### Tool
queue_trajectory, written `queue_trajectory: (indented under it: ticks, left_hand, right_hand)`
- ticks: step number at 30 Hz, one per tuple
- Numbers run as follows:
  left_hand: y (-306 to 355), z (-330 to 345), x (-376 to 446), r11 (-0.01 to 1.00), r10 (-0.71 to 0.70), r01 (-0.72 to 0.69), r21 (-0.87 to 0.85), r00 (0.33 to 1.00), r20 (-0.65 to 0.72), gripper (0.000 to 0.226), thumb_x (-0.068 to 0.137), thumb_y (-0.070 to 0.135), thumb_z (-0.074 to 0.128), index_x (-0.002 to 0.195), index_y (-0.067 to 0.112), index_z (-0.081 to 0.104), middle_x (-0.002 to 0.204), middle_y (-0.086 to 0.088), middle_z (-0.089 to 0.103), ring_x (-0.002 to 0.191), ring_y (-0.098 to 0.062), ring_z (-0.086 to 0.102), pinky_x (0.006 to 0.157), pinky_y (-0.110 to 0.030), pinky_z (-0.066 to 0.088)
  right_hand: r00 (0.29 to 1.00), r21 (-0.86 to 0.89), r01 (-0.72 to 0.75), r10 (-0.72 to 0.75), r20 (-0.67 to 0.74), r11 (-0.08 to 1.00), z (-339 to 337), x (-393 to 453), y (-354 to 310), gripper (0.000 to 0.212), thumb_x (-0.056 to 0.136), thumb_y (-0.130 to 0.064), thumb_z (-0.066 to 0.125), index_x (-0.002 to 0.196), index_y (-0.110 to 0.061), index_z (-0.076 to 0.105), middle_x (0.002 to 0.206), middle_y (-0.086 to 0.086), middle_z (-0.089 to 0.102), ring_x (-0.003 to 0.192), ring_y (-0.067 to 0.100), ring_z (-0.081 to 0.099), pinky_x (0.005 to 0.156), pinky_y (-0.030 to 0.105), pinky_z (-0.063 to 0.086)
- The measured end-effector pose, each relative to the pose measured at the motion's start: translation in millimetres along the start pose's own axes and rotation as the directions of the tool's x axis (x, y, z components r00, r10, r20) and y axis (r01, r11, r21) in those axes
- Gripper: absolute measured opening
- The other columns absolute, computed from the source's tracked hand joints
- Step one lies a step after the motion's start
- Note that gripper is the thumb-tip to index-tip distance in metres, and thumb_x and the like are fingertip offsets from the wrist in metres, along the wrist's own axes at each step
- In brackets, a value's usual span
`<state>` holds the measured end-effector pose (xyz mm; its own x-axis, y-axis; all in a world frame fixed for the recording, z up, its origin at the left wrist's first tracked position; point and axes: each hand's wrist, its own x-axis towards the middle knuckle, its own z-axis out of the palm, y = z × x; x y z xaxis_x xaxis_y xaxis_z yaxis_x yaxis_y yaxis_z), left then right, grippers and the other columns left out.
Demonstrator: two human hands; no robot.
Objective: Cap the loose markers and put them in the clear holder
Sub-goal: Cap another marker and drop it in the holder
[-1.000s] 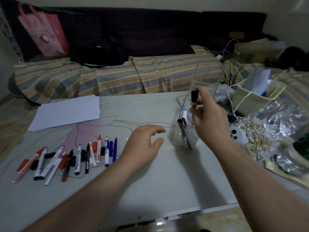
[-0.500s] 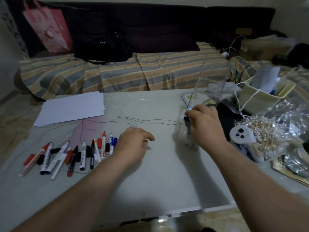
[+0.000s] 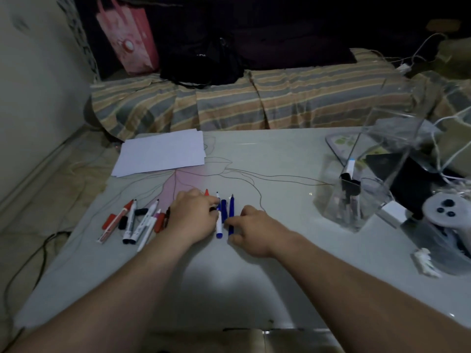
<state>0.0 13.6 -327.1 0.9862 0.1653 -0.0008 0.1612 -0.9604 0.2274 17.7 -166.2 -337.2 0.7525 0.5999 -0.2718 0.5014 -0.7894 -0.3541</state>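
1. Two hands working at the marker row: right hand lying just right of the blue marker, fingertips touching its lower barrel, grip narrow, not plainly closed.
2. Running away from the body, tip far, cap end near.
3. Left hand curling over the row's right end, contents hidden, grip impossible to tell.
4. Standing well right of the row: clear holder, already keeping capped markers.
5. Lying left of the blue marker: loose blue cap, white-and-blue marker.
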Motion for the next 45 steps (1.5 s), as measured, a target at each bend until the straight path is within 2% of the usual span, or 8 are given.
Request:
queue_trajectory:
  ticks: [11, 19, 24, 26, 29, 32, 41, 45]
  left_hand:
    - [30.2, 22.5, 9.2, 0.988, 0.049, -0.048, 0.148, 0.999, 0.000, 0.028, 0.088, 0.046, 0.056, 0.107, 0.033, 0.071, 0.113, 0.001, 0.059, 0.110, -0.029, 0.045, 0.088, -0.039, 0.038]
    - [56.4, 34.0, 0.4, 0.992, 0.125, -0.125, 0.000, 0.992, -0.001, 0.033, 0.084, 0.025, 0.060, 0.115, 0.034, 0.066, 0.104, 0.006, 0.072, 0.105, -0.027, 0.057, 0.089, -0.038, 0.038]
    - [67.6, 31.1, -1.8, 0.982, 0.181, -0.184, 0.047, 0.982, 0.052, 0.022, 0.091, 0.042, 0.061, 0.108, 0.033, 0.071, 0.101, 0.003, 0.068, 0.105, -0.026, 0.055, 0.083, -0.036, 0.036]
    - [69.1, 25.6, -2.3, 0.968, 0.187, -0.185, -0.169, 0.982, -0.007, 0.017, 0.091, 0.034, 0.064, 0.105, 0.032, 0.073, 0.094, 0.006, 0.067, 0.100, -0.023, 0.055, 0.080, -0.032, 0.040]
    - [71.5, 14.0, -3.0, 0.849, 0.111, -0.141, -0.510, 0.990, -0.090, 0.020, 0.090, 0.015, 0.065, 0.105, 0.025, 0.075, 0.092, 0.010, 0.070, 0.091, -0.012, 0.062, 0.071, -0.005, 0.038]
    - [71.4, 6.3, -6.8, 0.760, 0.045, -0.146, -0.634, 0.984, -0.172, 0.021, 0.091, 0.007, 0.066, 0.102, 0.022, 0.076, 0.090, 0.011, 0.074, 0.088, -0.007, 0.066, 0.073, 0.000, 0.038]
    - [72.0, -1.5, -12.4, 0.763, 0.088, -0.193, -0.617, 0.977, -0.197, 0.022, 0.094, 0.011, 0.063, 0.105, 0.028, 0.073, 0.092, 0.006, 0.075, 0.091, -0.015, 0.068, 0.084, -0.030, 0.051]
    - [74.2, -6.3, -13.2, 0.838, 0.185, -0.262, -0.478, 0.961, -0.203, 0.018, 0.096, 0.013, 0.062, 0.106, 0.025, 0.070, 0.093, 0.008, 0.072, 0.089, -0.014, 0.063, 0.072, -0.010, 0.039]
  right_hand:
    - [0.947, -0.079, -0.305, 0.294, -0.130, 0.949, -11.9, -16.4, 46.7, 0.021, 0.093, -0.023, 0.052, 0.102, -0.010, 0.067, 0.103, 0.016, 0.066, 0.101, 0.034, 0.063, 0.072, 0.031, 0.046]
    - [0.913, 0.103, -0.397, 0.404, -0.056, 0.912, -28.9, -46.6, 62.1, 0.025, 0.090, -0.012, 0.055, 0.113, -0.010, 0.046, 0.114, 0.018, 0.060, 0.089, 0.030, 0.053, 0.072, 0.033, 0.041]
    - [0.903, 0.163, -0.413, 0.427, -0.058, 0.896, -41.2, -54.3, 62.9, 0.030, 0.092, -0.005, 0.047, 0.123, -0.007, 0.048, 0.121, 0.021, 0.061, 0.102, 0.036, 0.059, 0.075, 0.033, 0.043]
    - [0.894, 0.255, -0.375, 0.421, -0.157, 0.891, -52.0, -55.6, 65.6, 0.034, 0.095, -0.006, 0.043, 0.128, -0.011, 0.050, 0.118, 0.021, 0.061, 0.097, 0.035, 0.057, 0.076, 0.033, 0.042]
    - [0.860, 0.338, -0.255, 0.372, -0.349, 0.906, -70.3, -60.2, 67.9, 0.026, 0.100, -0.024, 0.046, 0.124, -0.023, 0.057, 0.105, 0.010, 0.067, 0.089, 0.029, 0.058, 0.073, 0.035, 0.043]
    - [0.823, 0.275, -0.142, 0.268, -0.501, 0.951, -80.1, -68.4, 65.8, 0.024, 0.099, -0.046, 0.051, 0.110, -0.034, 0.068, 0.089, -0.001, 0.065, 0.086, 0.024, 0.060, 0.074, 0.036, 0.049]
    - [0.814, -0.009, -0.140, 0.110, -0.571, 0.990, -77.1, -68.6, 51.6, 0.028, 0.096, -0.058, 0.051, 0.112, -0.044, 0.069, 0.091, -0.009, 0.055, 0.093, 0.021, 0.057, 0.076, 0.036, 0.044]
    - [0.822, -0.025, -0.154, 0.114, -0.558, 0.988, -76.0, -68.3, 51.1, 0.029, 0.096, -0.059, 0.050, 0.111, -0.043, 0.069, 0.094, -0.007, 0.057, 0.096, 0.023, 0.058, 0.076, 0.037, 0.045]
